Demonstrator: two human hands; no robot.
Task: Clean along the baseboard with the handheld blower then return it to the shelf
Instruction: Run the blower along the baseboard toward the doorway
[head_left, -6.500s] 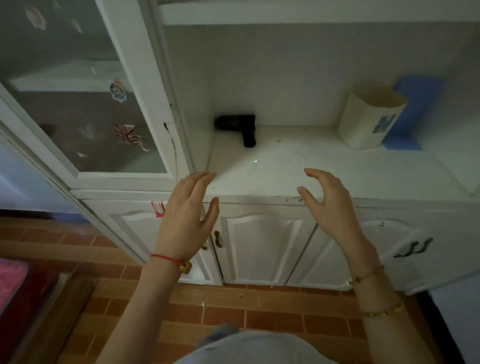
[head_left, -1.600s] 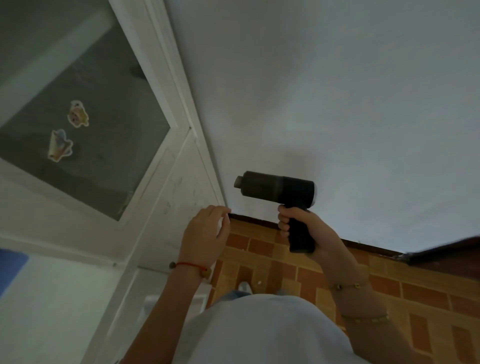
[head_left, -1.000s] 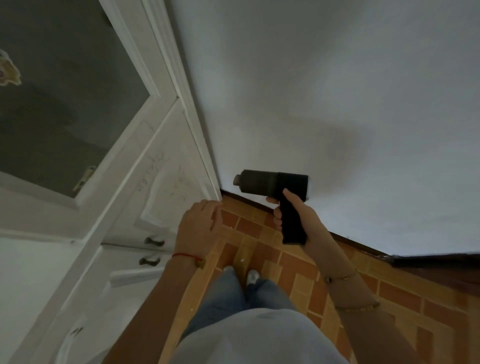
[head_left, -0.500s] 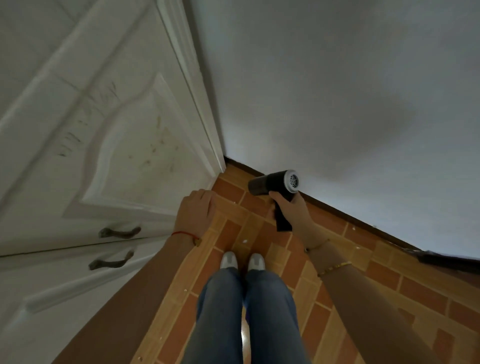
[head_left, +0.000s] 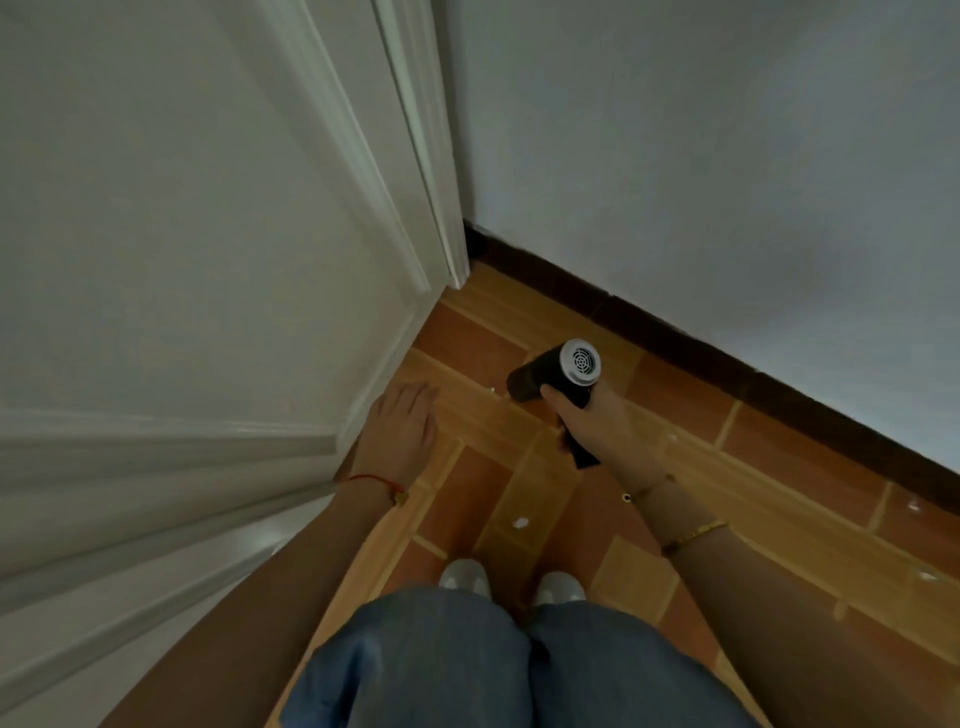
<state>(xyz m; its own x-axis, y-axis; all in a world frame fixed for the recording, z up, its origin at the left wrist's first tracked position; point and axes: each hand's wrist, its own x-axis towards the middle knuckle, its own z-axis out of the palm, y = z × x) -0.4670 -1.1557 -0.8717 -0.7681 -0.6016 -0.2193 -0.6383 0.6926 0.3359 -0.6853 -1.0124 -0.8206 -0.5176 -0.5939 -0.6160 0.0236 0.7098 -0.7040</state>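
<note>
My right hand (head_left: 597, 421) grips the handle of the black handheld blower (head_left: 558, 371), low over the floor. Its silver rear grille faces up at me and its nozzle points down and left toward the corner. The dark brown baseboard (head_left: 675, 338) runs along the foot of the white wall, from the corner out to the right. My left hand (head_left: 402, 436) hangs with loose fingers beside the white cabinet, holding nothing. The shelf is out of view.
The white cabinet side (head_left: 208, 312) fills the left and meets the wall (head_left: 727, 156) at a corner. The floor (head_left: 753, 509) is orange and brown tile with a few white specks. My knees and white shoes (head_left: 462, 577) are at the bottom.
I took the blower off the shelf, turned to the wall and crouched. Over the last second the blower dropped closer to the floor and its nozzle tilted down toward the corner.
</note>
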